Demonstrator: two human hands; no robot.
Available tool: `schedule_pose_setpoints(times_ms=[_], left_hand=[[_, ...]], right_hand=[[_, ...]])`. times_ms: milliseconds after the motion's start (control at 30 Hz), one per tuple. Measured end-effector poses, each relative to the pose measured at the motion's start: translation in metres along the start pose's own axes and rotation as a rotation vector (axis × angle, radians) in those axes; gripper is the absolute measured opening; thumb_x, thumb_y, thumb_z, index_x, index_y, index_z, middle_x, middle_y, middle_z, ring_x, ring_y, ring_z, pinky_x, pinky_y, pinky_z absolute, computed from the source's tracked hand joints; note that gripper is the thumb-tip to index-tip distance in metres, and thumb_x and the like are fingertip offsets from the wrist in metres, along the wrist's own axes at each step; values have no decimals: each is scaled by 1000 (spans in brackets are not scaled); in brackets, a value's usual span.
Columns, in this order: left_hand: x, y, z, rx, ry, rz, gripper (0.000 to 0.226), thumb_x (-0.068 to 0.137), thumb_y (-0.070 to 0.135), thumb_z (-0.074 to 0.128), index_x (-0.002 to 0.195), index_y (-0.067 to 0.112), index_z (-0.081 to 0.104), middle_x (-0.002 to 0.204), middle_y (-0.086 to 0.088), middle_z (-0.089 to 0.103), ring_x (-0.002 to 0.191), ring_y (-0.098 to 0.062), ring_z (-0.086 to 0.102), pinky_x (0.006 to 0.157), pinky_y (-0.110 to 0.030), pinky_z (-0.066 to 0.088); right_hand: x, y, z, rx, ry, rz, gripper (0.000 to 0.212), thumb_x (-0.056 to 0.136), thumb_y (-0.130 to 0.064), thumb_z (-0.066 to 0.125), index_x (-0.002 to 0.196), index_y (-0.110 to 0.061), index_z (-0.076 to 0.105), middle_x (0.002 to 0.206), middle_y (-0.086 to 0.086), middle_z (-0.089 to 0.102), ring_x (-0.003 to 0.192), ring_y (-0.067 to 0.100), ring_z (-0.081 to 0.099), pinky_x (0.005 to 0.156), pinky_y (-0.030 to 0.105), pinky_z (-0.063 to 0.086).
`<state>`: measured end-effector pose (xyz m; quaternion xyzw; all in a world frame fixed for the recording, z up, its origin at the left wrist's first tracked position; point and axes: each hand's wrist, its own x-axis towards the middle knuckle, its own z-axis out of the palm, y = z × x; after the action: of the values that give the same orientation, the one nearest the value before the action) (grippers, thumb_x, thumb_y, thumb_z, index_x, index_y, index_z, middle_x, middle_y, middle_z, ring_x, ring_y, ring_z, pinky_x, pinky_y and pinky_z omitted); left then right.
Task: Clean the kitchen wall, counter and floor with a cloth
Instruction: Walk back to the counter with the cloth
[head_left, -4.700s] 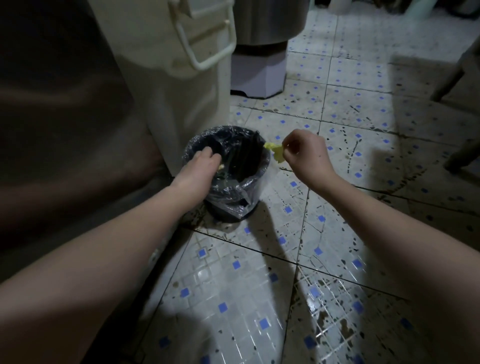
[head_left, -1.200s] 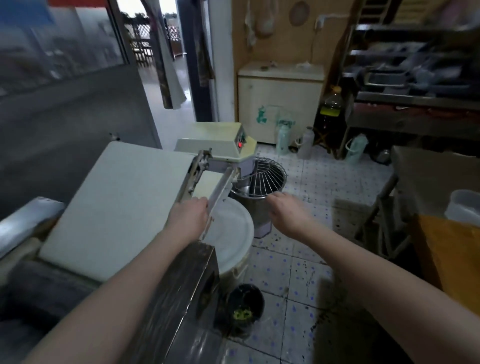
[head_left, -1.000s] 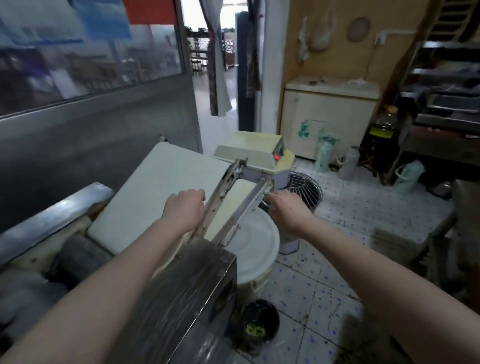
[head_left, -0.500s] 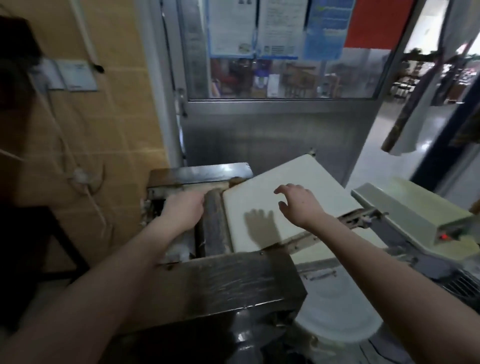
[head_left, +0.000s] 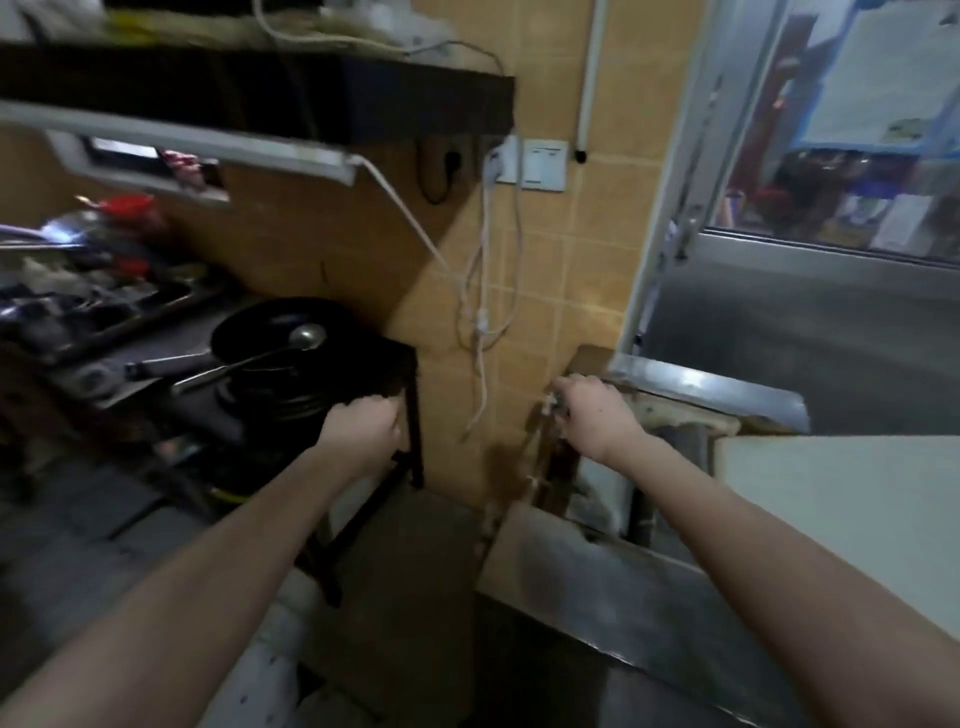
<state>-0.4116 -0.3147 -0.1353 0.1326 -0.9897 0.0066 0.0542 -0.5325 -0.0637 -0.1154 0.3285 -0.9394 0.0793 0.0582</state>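
1. Wall (head_left: 545, 270): the view has swung left off the board, so tan tiles now fill the middle, with cords (head_left: 483, 312) hanging down them. I judge this the next surface to wipe.
2. Machine (head_left: 649, 597): half a second ago it sat dead ahead. Now it lies low on the right, with its white board (head_left: 841, 509) at the edge.
3. Floor (head_left: 249, 691): a pale speckled strip shows at the bottom. The bin seen seconds ago is out of view.
4. Stand (head_left: 413, 415): newly in view on the left. It is dark and carries a wok (head_left: 260, 338) with a ladle (head_left: 306, 335) across it.
5. Right hand (head_left: 597, 410): it has left the board and sits at the machine's wall-side end, fingers curled down over something pale. The blur hides whether it grasps anything.
6. Left hand (head_left: 363, 426): it has come off the machine to the stand's top corner, fingers curled. I cannot tell whether it grips the frame.
7. Cloth: none shows in either hand or nearby, so wiping here looks not yet begun.
8. Switch (head_left: 543, 163): a white plate on the wall, with no marking that can be made out.
9. Writing: the sheets (head_left: 883, 78) behind the window (head_left: 831, 208) are blurred. Nothing is legible, and no brand shows.
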Motion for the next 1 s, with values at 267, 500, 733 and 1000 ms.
schedule_pose_setpoints(times_ms=[267, 500, 733, 1000], left_hand=[[-54, -185, -8, 14, 35, -300, 20, 93, 21, 39, 104, 14, 54, 110, -9, 60, 102, -31, 58, 81, -38, 43], [-134, -301, -11, 71, 36, -540, 22, 94, 24, 41, 107, 14, 56, 113, -11, 60, 104, -32, 58, 81, -37, 44], [-191, -379, -10, 72, 17, -738, 23, 97, 22, 36, 107, 14, 55, 112, -9, 58, 100, -31, 56, 80, -39, 41], [-195, -468, 9, 49, 51, -831, 22, 95, 21, 39, 106, 17, 57, 107, -6, 60, 96, -29, 57, 70, -35, 37]], right_hand=[[82, -155, 55, 141, -81, -169, 35, 92, -18, 49, 127, -19, 51, 125, 10, 56, 115, 29, 52, 95, 39, 46], [132, -296, 94, 144, -151, -385, 34, 91, -17, 47, 125, -21, 50, 123, 4, 55, 114, 26, 49, 97, 41, 42], [172, -412, 125, 186, -116, -625, 30, 87, -15, 50, 117, -15, 56, 116, 8, 58, 111, 30, 52, 94, 42, 43], [241, -518, 171, 226, -196, -761, 29, 90, -18, 50, 118, -15, 57, 117, 10, 60, 110, 31, 54, 93, 41, 44]])
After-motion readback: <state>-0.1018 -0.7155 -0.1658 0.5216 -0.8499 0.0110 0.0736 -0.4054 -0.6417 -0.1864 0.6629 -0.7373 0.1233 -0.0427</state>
